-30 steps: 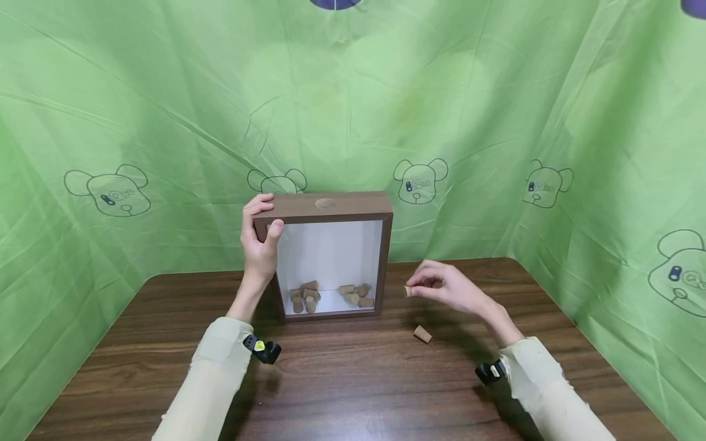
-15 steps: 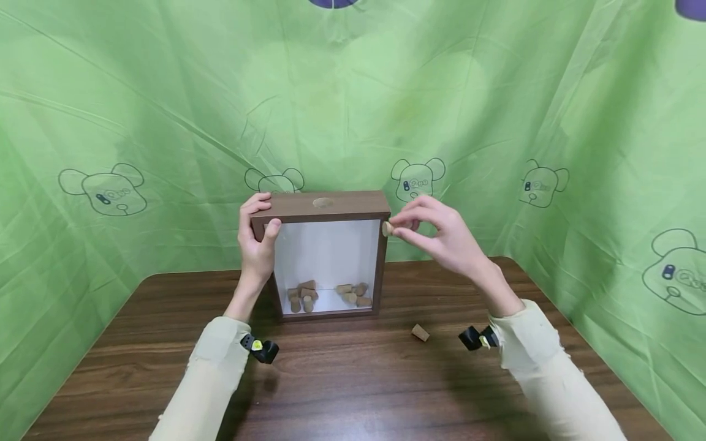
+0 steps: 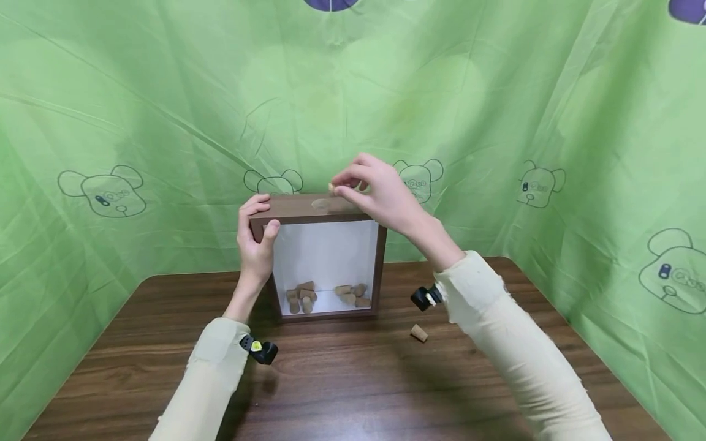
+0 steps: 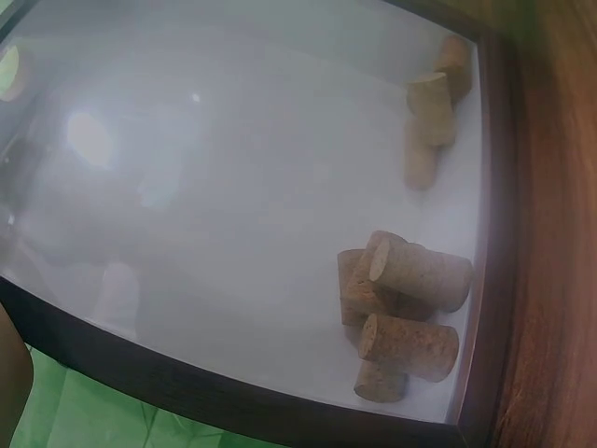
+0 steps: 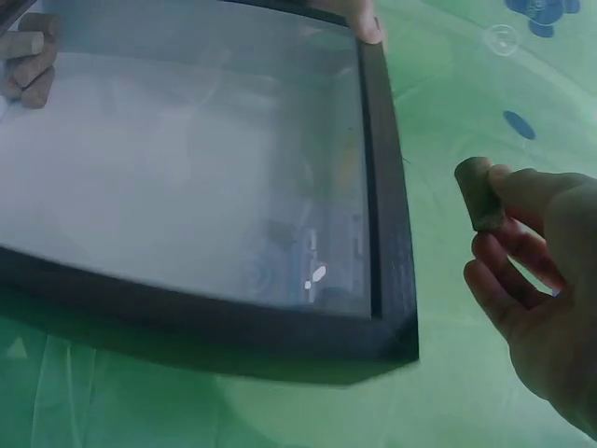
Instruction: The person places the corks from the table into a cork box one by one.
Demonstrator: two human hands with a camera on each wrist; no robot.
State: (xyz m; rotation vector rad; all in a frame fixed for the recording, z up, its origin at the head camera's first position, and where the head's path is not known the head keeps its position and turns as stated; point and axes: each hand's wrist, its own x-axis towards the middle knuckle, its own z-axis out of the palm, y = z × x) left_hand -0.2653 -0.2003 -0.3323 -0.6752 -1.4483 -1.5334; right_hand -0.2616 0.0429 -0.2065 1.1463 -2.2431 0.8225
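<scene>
A brown shadow box frame [image 3: 380, 269] with a clear front and a white back stands upright on the table. My left hand [image 3: 257, 245] grips its upper left corner, thumb on the front edge and fingers over the top. Between thumb and fingers, my right hand [image 3: 380, 187] pinches a cork [image 5: 478, 194] just above the box's top, near the oval hole [image 3: 321, 203]. Inside, several corks [image 4: 410, 345] lie heaped at one bottom corner, and more corks [image 3: 353, 296] sit at the other. One loose cork [image 3: 419, 333] lies on the table, right of the box.
The dark wooden table [image 3: 331, 380] carries the box near its back edge. A green curtain [image 3: 353, 98] with bear-head drawings hangs behind and at both sides. Each wrist wears a black camera [image 3: 263, 351] on a strap.
From beside the box's lower right, my right hand has risen and moved left with the cork, to above the top. The left hand has kept its hold on the corner.
</scene>
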